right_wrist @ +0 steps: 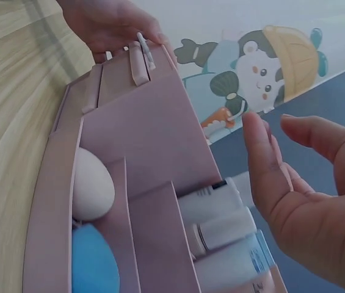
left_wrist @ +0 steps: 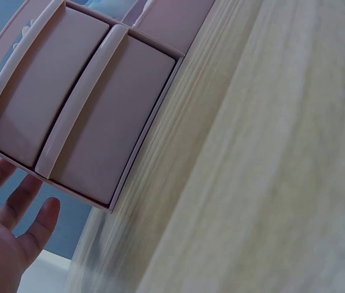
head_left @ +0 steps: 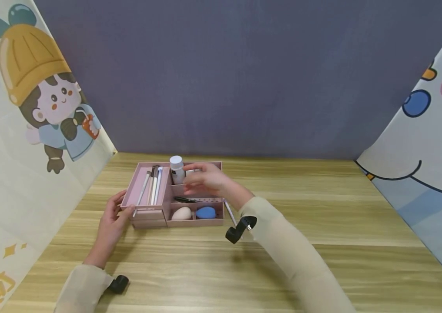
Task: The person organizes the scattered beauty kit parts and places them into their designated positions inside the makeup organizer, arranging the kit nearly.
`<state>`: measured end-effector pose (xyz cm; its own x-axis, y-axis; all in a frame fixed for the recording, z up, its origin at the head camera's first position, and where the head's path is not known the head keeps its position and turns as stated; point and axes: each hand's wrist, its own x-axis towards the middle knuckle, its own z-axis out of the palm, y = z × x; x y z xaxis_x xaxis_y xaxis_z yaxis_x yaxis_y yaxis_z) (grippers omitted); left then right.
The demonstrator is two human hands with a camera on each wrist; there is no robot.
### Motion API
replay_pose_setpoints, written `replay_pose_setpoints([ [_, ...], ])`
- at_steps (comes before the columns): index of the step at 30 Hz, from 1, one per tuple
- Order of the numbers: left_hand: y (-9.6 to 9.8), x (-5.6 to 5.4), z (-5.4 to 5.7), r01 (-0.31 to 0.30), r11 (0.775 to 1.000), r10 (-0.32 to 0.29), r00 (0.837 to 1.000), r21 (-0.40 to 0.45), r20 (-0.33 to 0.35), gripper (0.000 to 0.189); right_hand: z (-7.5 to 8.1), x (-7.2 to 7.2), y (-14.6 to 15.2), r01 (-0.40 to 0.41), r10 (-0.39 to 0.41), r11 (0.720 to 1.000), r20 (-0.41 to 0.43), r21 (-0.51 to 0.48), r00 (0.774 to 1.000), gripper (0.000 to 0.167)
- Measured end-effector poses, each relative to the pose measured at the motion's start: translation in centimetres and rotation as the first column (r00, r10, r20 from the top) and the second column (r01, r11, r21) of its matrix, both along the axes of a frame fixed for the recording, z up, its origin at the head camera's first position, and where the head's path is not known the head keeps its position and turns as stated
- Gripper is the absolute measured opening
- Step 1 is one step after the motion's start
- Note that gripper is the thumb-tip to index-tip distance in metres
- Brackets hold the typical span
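Note:
A pink desktop organizer (head_left: 168, 215) stands on the table. My left hand (head_left: 111, 221) is at its front left corner, thumb near the top edge and relaxed fingers along the side. My right hand (head_left: 207, 179) hovers over the back compartment with thumb and forefinger apart and nothing between them. Beside its fingertips stands a white-capped bottle (head_left: 176, 170). The right wrist view shows white tubes (right_wrist: 224, 232) in that compartment. A cream egg-shaped sponge (head_left: 182, 213) and a blue sponge (head_left: 206, 212) sit in the front compartments. Several slim pens or brushes (head_left: 154, 187) lie in the top tray.
Two drawers (left_wrist: 105, 110) face the front under the tray. A black pen (head_left: 185, 199) lies in the middle compartment. On the table (head_left: 323, 208), a thin white stick (head_left: 229, 211) lies along the organizer's right side. A dark panel (head_left: 236, 78) rises behind.

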<state>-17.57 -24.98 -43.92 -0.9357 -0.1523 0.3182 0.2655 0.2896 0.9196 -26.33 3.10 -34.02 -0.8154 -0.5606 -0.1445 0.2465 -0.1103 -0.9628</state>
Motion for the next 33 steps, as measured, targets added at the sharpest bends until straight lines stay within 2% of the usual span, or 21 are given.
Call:
replay_pose_setpoints([
  [10,-0.1,0.0,0.0,-0.007,1.000,0.007,1.000,-0.022,0.015,0.050,-1.0,1.1,4.1,-0.014,0.018,0.999,-0.098,0.038,0.995,0.051],
  [22,0.1,0.1,0.1,-0.004,1.000,0.005,1.000,-0.028,0.019,0.050,-2.7,2.6,9.0,-0.018,0.024,0.999,-0.133,0.048,0.991,0.049],
  [28,0.0,0.1,0.0,0.003,1.000,-0.003,1.000,-0.019,0.004,0.050,-4.1,3.3,10.9,0.020,0.004,0.991,-0.173,0.135,0.985,0.051],
  [33,0.1,0.1,0.0,0.007,1.000,-0.007,1.000,-0.010,0.006,0.050,-5.5,3.8,12.0,0.047,0.022,0.955,-0.227,0.293,0.974,0.051],
])
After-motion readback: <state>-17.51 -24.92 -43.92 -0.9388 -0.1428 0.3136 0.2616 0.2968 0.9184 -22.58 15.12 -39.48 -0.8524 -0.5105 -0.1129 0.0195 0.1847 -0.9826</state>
